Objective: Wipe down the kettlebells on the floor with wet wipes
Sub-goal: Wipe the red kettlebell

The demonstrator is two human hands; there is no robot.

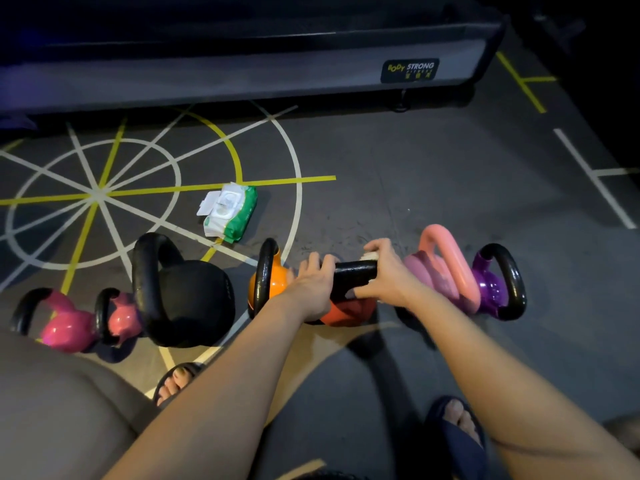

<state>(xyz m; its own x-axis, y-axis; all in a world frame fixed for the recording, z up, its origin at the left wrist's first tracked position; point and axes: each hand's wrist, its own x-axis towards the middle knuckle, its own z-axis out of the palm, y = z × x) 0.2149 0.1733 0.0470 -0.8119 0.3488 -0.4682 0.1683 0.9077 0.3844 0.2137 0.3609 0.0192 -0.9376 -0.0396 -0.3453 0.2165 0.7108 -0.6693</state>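
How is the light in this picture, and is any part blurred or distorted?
Head view: dim, the corners almost black; the wet wipes pack is brightest; glare spots sit on the leftmost pink kettlebell and the purple kettlebell; the shadow under the red kettlebell looks smeared; the wide lens slightly bows the equipment base.

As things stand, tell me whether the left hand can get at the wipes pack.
Probably yes, once it lets go: the left hand grips the red kettlebell's handle, and the wipes pack lies on open floor beyond the orange kettlebell, nothing covering it.
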